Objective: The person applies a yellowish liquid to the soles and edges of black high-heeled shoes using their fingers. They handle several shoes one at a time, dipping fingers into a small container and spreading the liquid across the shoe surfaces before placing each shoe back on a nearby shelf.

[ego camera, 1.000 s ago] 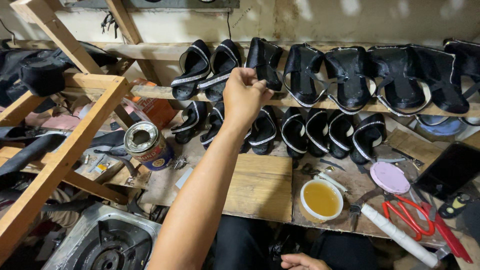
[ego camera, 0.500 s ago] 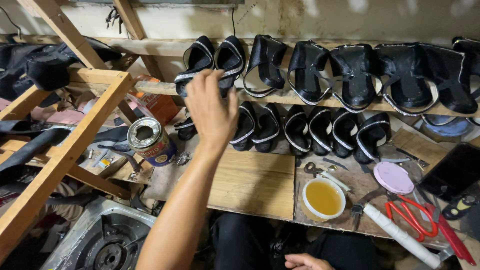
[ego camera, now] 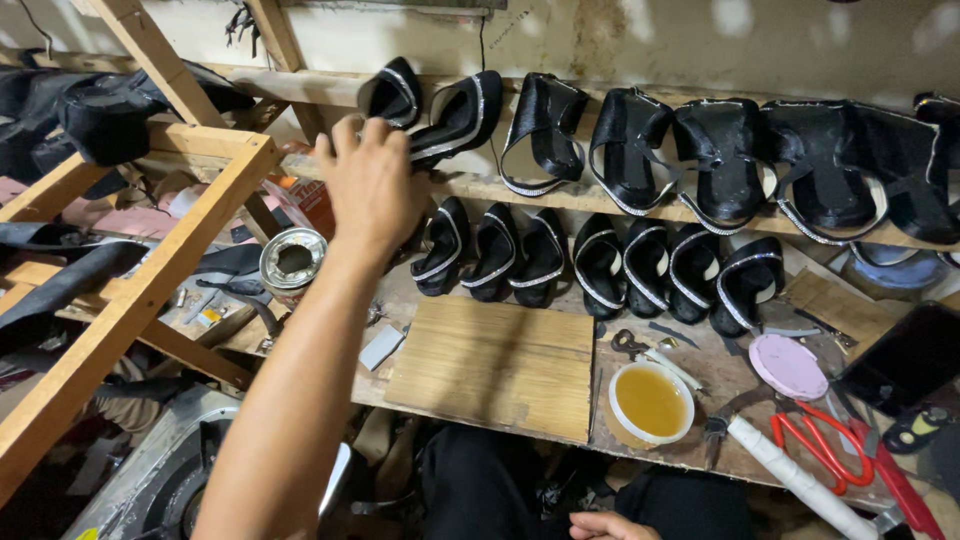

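two rows of black sandal uppers [ego camera: 640, 150] with silver trim line the wooden shelf [ego camera: 560, 195] and the workbench [ego camera: 690, 440] under it. wooden board [ego camera: 495, 365] lies flat on the bench. left hand [ego camera: 372, 185] raised at the shelf's left end, fingers curled on the leftmost black sandal [ego camera: 440, 115]. bowl of yellow glue [ego camera: 651, 402] right of the board. right hand [ego camera: 610, 526] only partly visible at bottom edge, grip cannot be told.

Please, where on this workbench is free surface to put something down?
The wooden board is bare, bordered by the lower row of black shoes behind and the glue bowl at right. Right of the bowl is crowded: pink lid, red scissors.
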